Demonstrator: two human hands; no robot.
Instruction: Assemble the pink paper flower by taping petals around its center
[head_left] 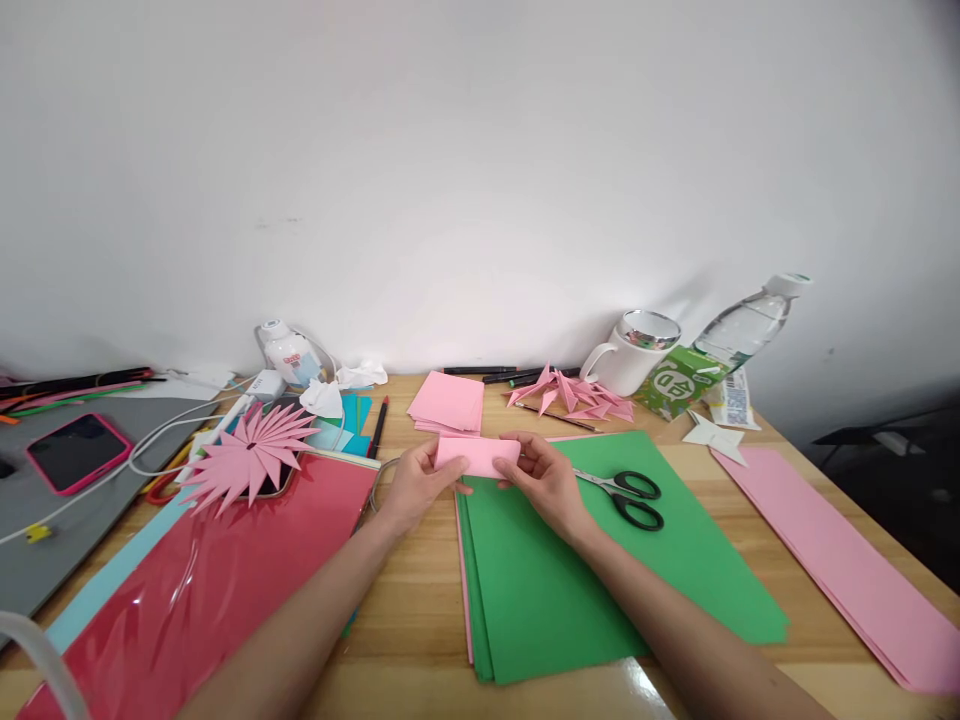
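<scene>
A small pink paper rectangle [478, 456], apparently folded, is stretched between both hands above the top left edge of the green sheets [570, 590]. My left hand [420, 483] pinches its left end, thumb on the near face. At the right end my right hand [546, 480] holds it the same way, fingers partly behind the paper. Just behind lies a stack of pink squares [448, 400]. Black-handled scissors [626, 495] rest on the green sheets, right of my right hand. Folded pink pieces [570, 393] are heaped behind it.
A pink pinwheel shape [253, 450] lies on a red plastic-covered pack [217, 570] at left. A white mug [634, 355], green box [679, 382] and tilted bottle [746, 325] stand back right. Long pink strips [840, 560] lie right. A phone [80, 453] and cables occupy the left.
</scene>
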